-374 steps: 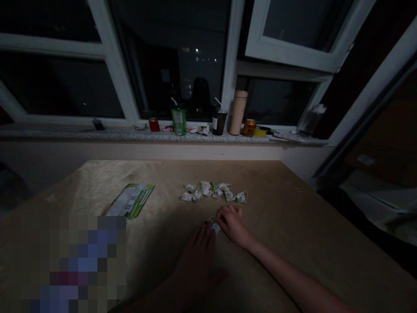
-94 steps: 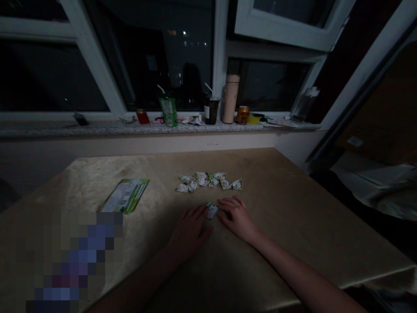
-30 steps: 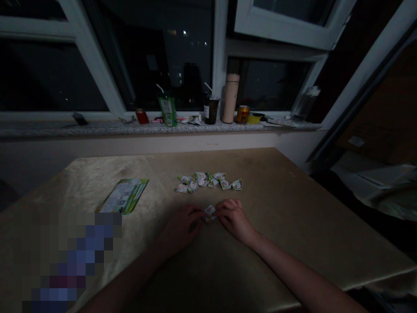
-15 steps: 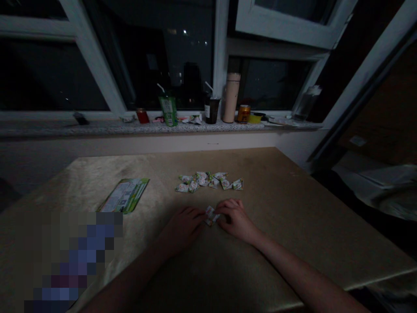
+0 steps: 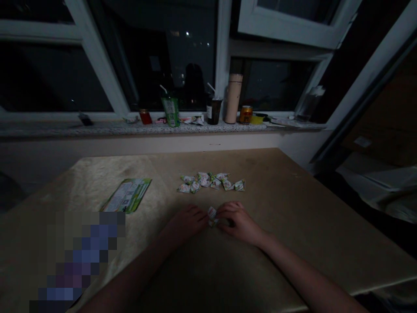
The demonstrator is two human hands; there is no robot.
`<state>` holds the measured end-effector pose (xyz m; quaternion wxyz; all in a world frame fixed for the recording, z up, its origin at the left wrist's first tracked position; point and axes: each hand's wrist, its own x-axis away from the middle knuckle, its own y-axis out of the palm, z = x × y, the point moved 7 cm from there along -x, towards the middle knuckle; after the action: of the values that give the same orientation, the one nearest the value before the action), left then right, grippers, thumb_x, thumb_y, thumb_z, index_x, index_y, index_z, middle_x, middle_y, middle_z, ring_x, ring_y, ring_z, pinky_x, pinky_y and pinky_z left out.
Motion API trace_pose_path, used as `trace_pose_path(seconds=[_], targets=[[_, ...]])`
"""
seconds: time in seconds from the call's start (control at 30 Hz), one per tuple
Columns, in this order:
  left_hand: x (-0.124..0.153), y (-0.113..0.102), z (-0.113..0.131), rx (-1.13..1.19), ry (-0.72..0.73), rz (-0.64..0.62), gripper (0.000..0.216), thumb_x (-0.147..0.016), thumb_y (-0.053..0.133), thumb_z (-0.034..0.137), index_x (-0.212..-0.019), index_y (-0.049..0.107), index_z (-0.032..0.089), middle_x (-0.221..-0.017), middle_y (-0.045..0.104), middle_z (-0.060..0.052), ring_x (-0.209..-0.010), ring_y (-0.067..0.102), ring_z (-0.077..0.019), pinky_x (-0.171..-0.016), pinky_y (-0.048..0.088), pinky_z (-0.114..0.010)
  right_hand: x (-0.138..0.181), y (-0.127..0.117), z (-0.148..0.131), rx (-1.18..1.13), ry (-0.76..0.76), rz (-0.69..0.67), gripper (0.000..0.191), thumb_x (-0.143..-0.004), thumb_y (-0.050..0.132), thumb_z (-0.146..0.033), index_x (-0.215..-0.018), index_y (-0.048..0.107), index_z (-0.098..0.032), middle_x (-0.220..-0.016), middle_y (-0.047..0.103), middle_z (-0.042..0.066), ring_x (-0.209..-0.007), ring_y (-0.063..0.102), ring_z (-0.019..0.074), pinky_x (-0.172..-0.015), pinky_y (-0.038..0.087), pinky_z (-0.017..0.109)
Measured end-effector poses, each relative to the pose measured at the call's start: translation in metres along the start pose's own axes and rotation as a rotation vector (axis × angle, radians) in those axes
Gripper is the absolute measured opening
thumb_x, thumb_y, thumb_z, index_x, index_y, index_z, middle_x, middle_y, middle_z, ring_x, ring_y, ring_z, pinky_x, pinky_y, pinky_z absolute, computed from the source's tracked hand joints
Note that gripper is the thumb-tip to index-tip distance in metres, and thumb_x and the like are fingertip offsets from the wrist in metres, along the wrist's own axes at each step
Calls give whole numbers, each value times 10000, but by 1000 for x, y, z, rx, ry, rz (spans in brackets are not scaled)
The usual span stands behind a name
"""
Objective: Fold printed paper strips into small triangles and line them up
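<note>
A small white-and-green wrapped candy (image 5: 212,212) lies on the table between my two hands. My left hand (image 5: 190,222) rests low over the tabletop, its fingertips closed at the candy's left edge; the thumb is hidden. From the other side my right hand (image 5: 240,224) pinches the candy's right edge between thumb and fingers. Just beyond them, several similar wrapped candies (image 5: 204,179) sit in an uneven row. Dim light hides the details of the wrapper.
A green-and-white packet (image 5: 127,195) lies left on the table (image 5: 280,187). Along the windowsill (image 5: 124,129) stand a green cup (image 5: 171,111), a dark cup (image 5: 213,111), a pink flask (image 5: 233,99), a golden can (image 5: 246,114) and a red jar (image 5: 145,116). A pixelated patch covers the lower left.
My right fingers have moved slightly further over the candy, which now looks narrower between my hands. The whole view has shifted a little. The row of candies stays put.
</note>
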<state>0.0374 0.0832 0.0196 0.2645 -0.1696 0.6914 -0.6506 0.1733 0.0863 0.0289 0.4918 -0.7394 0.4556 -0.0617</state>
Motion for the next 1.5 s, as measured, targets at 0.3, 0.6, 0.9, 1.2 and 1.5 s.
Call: trace_pose_path(seconds=[0.3, 0.6, 0.9, 1.2, 1.5], targets=[[0, 3, 10, 56, 72, -2, 363, -950, 362, 46, -1238, 527, 193, -1199, 636, -95, -1081, 602, -216, -928, 445, -360, -1, 0, -2, 4, 3, 18, 201, -795, 681, -227, -996, 683, -246, -982, 656, 34, -971, 564, 198, -872, 374, 344], [-1, 6, -5, 147, -85, 26, 356, -915, 403, 89, -1202, 569, 218, -1053, 698, -44, -932, 656, -218, -857, 490, -357, -5, 7, 9, -46, 22, 52, 173, -774, 707, -232, -946, 686, -232, -956, 634, 26, -954, 553, 188, -854, 366, 327], [-6, -4, -23, 353, -356, 240, 254, -940, 423, 196, -1139, 581, 186, -1402, 440, -83, -1133, 558, -204, -950, 453, -341, -11, 2, 26, 13, 218, 102, 86, -799, 694, -291, -806, 660, -212, -924, 603, 15, -959, 528, 190, -854, 295, 340], [-8, 1, -31, 452, -432, 290, 193, -915, 466, 179, -1042, 611, 191, -1456, 335, -89, -1098, 586, -207, -931, 475, -339, -21, 13, 25, 156, 185, 58, 96, -886, 561, -222, -824, 622, -181, -911, 590, 22, -954, 497, 183, -909, 251, 369], [-4, -11, 5, 166, -387, 241, 251, -925, 416, 170, -1114, 580, 184, -1382, 463, -99, -1212, 488, -256, -994, 410, -444, -25, 18, 28, 167, 214, 47, 132, -900, 547, -250, -820, 629, -186, -900, 574, 19, -943, 481, 176, -951, 235, 383]])
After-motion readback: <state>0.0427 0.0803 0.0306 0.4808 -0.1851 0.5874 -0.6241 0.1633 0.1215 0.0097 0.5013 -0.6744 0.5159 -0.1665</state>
